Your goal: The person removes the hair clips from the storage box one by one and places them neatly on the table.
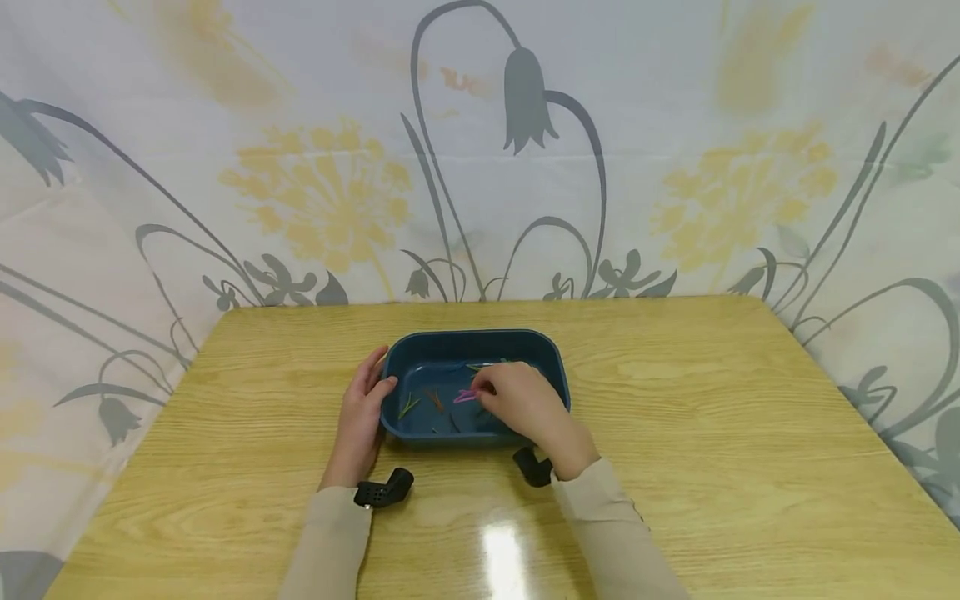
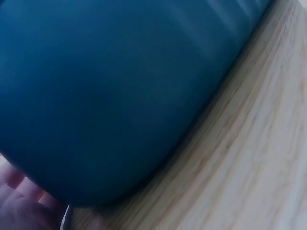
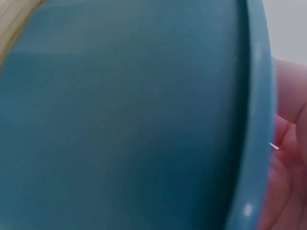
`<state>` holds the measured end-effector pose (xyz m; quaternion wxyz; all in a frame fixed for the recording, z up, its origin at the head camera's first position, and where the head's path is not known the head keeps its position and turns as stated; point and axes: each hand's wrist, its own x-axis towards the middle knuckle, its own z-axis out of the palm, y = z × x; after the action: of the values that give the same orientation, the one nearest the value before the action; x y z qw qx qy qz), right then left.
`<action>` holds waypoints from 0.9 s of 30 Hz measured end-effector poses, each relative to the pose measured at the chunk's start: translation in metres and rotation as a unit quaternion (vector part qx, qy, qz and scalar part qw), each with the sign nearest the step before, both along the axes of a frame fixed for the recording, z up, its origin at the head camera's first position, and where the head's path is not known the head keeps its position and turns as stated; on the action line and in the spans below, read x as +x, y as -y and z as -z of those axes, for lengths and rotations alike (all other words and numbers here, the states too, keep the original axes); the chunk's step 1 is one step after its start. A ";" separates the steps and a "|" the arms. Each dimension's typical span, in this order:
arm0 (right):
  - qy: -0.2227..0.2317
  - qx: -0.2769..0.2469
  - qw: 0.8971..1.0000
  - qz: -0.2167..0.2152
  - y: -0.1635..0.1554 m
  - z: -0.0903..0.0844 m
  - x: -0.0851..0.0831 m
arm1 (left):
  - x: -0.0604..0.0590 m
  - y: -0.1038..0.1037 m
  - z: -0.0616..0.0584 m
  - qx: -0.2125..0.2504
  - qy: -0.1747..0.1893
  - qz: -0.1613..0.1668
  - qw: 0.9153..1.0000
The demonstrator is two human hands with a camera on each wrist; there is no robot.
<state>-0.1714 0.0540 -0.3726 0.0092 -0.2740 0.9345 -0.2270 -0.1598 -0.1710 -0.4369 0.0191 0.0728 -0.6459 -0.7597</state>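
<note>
Table [image 1: 675, 433]: light wood-grain laminate, rounded far corners, fills lower half of head view. Surface glossy; bright overhead-light reflection [image 1: 501, 557] near front edge, centre. Backdrop: fabric curtain [image 1: 675, 100] behind and on both sides of table, hanging down past the tabletop edges. Curtain base colour off-white w/ pale grey-green tint. Print: grey bell-flower stems [image 1: 525, 100], curved grey leaves, yellow dandelion-type blooms [image 1: 322, 196] left and right. Lighting even, soft, no hard shadows. Floor, windows: not in view.
</note>
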 end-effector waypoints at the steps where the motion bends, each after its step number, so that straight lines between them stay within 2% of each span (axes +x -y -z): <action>1: -0.001 0.000 1.000 -0.003 -0.001 -0.001 0.000 | 0.000 0.000 0.000 -0.006 -0.005 0.001 1.000; 7: -0.003 -0.008 1.000 -0.022 -0.004 -0.006 0.000 | 0.000 0.007 -0.001 -0.052 -0.025 0.003 0.998; 15: -0.002 -0.021 1.000 0.001 -0.014 -0.012 -0.004 | 0.004 0.016 0.000 -0.065 -0.011 -0.002 0.998; 27: 0.022 -0.032 0.999 0.014 -0.037 -0.019 -0.012 | 0.005 0.015 0.000 -0.024 -0.012 -0.008 1.000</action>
<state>-0.1838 0.0906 -0.3539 0.0180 -0.2555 0.9301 -0.2633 -0.1553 -0.1857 -0.4367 0.0349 0.0681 -0.6633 -0.7444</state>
